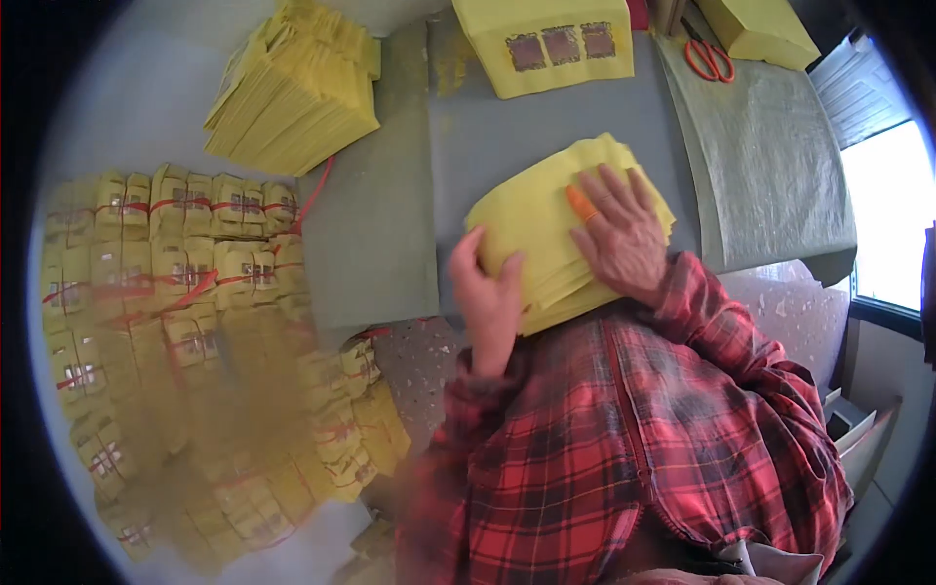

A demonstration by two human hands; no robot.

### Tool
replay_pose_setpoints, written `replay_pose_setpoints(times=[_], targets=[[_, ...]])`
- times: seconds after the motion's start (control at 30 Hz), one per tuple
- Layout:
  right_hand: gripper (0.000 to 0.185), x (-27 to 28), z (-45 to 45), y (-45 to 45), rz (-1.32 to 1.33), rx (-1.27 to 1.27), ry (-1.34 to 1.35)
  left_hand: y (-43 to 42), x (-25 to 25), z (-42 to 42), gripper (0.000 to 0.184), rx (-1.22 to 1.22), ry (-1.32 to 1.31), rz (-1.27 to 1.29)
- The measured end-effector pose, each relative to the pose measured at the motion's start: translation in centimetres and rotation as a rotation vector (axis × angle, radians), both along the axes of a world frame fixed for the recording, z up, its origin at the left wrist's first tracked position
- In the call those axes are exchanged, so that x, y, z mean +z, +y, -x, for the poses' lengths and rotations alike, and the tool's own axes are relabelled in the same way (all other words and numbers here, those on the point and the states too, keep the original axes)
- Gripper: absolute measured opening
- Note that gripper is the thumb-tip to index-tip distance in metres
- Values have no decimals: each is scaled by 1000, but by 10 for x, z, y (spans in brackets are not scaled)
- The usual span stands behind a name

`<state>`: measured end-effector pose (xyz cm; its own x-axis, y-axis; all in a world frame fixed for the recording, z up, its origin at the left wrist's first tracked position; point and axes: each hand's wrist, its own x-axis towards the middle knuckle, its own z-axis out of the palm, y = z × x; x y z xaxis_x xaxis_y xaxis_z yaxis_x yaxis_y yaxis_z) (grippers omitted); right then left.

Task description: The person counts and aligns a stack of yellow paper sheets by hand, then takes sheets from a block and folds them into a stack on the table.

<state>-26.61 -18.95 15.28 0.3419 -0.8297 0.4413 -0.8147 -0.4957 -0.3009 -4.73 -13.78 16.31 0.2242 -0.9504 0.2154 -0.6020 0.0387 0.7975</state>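
My right grip (624, 242) lies flat atop yellow sheets (546, 205), my left grip (487, 304) half-open at their edge, no firm hold visible, apparently squaring them; next likely calls for even pressure.

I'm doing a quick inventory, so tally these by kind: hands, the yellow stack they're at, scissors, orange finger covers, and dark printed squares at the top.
Hands: 2 (left hand, right hand)
Stack: 1
Scissors: 1
Orange finger cover: 1
Printed squares: 3
Total: 8
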Motion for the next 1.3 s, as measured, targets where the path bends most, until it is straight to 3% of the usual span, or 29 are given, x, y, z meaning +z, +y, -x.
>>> replay_pose_setpoints(times=[0.13,0.2,0.23,0.37,0.4,0.53,0.73,0.87,0.93,0.97,1.03,1.23,1.3], targets=[[47,-3,-16,14,-14,128,-43,75,-2,-32,58,261,322,-97],[48,-4,-22,16,-15,225,-73,102,6,-41,55,391,451,-324],[48,-4,-27,17,-17,225,-73,106,2,-47,55,391,451,-326],[54,-6,-45,22,-24,391,-84,127,-43,-70,56,201,1045,-294],[54,-8,-47,23,-23,392,-82,128,-42,-69,56,202,1046,-292],[50,-11,-51,19,33,442,-117,123,-41,-66,49,132,1535,-450],[58,-10,-46,19,5,461,-147,120,-24,-64,52,110,1597,-530],[77,-5,-33,14,-90,473,-396,120,-10,-63,52,126,1100,-487],[100,0,-15,8,-262,381,-476,117,9,-56,53,102,998,-439],[100,4,-2,5,-261,378,-473,115,21,-50,53,80,895,-390],[111,13,25,1,-721,265,-688,110,33,-43,54,29,689,-298],[110,20,70,7,-924,371,-864,88,32,-46,56,-218,655,-142],[108,33,76,8,-968,373,-882,74,38,-53,57,-315,496,-79]])
